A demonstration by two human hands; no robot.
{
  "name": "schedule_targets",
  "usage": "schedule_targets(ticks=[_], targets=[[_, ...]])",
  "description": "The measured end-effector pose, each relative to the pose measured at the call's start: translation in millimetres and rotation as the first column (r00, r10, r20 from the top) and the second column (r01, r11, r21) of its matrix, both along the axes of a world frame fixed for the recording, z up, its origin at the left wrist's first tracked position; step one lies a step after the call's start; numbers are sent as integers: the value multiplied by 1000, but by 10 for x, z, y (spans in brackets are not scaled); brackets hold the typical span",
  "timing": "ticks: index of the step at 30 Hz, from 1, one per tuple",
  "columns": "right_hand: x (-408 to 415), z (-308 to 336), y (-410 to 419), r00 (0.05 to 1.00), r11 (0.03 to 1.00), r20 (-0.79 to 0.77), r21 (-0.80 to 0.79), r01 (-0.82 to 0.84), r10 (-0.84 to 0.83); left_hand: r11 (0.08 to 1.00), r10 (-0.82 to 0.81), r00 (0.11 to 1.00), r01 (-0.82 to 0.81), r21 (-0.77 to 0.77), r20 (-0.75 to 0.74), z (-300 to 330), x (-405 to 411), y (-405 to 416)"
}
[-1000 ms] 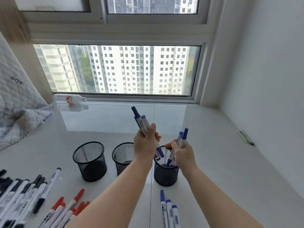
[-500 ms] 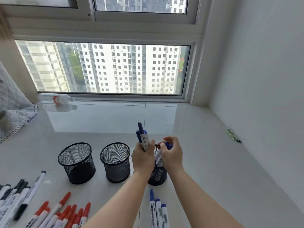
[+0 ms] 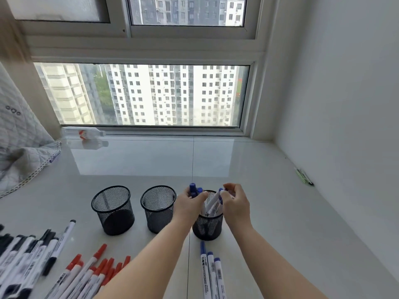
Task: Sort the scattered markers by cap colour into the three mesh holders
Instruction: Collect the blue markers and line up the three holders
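Note:
Three black mesh holders stand in a row: the left holder (image 3: 113, 210), the middle holder (image 3: 158, 209) and the right holder (image 3: 207, 226). My left hand (image 3: 188, 205) grips two blue-capped markers (image 3: 195, 190) upright over the right holder's left rim. My right hand (image 3: 235, 203) is over its right rim, fingers curled at the tops of the blue-capped markers (image 3: 213, 203) that stand inside it. Three more blue markers (image 3: 210, 272) lie in front of that holder. Red-capped markers (image 3: 90, 270) and black-capped markers (image 3: 28, 255) lie at lower left.
The white glossy sill runs to a window at the back and a wall on the right. A small bottle (image 3: 86, 133) lies by the window. A quilted cloth (image 3: 19, 152) hangs over the left edge. Green pens (image 3: 304, 176) lie by the right wall.
Both hands have come down to the right holder. The markers in my right hand have sunk into it, and the two in my left hand are lower, just above its rim.

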State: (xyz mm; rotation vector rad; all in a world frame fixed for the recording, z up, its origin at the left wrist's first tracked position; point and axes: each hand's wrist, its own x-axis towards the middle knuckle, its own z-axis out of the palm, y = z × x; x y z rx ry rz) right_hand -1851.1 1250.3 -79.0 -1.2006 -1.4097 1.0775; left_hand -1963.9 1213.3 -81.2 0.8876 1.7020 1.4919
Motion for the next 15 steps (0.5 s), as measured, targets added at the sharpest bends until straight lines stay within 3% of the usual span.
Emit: schedule_targets(ticks=[2,5,9,15], targets=[[102,5,-173,993,992,57,80,102,-106,1000,-11,984,10,-7,-179,-3,5,-113],[266,-129,-461,972,971,143,172,163,-189,998,50,970,-41,43,-239,-75,42,-334],[432,-390,-802,918,1000,397,-21,20,-10,990,142,930,-135,43,-340,-271,149,-751],[521,-622,-1120,736,987,663,-154,-48,139,945,-139,855,-37,-325,-500,-607,298,-1108]])
